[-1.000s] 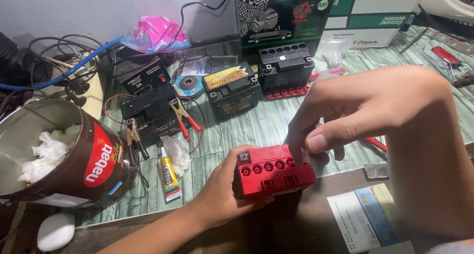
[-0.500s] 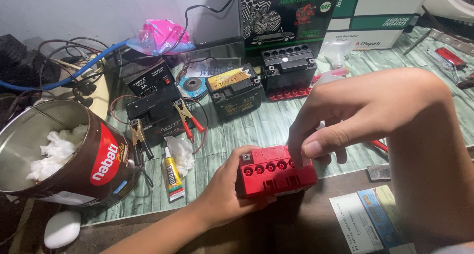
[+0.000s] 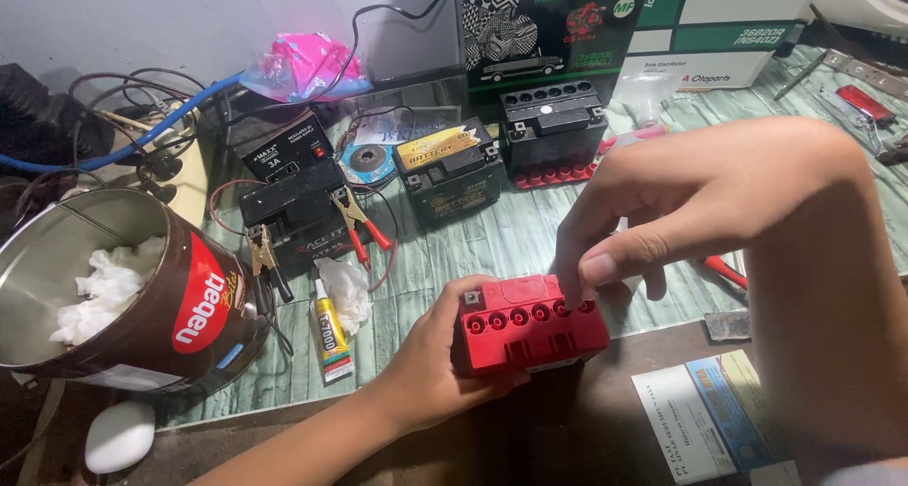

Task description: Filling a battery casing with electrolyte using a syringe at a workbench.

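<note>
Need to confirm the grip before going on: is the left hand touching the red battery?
Touching. The head view shows the left hand wrapped around the left end of the red battery, thumb on its top edge.

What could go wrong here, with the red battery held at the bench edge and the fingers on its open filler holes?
1. The red battery sits at the bench edge, steadied only by the left hand; a slip could possibly tip it off.
2. The right hand presses at the row of open holes; any liquid inside might reach bare fingers.
3. The clamps lying on the black battery nearby could possibly touch each other.
</note>
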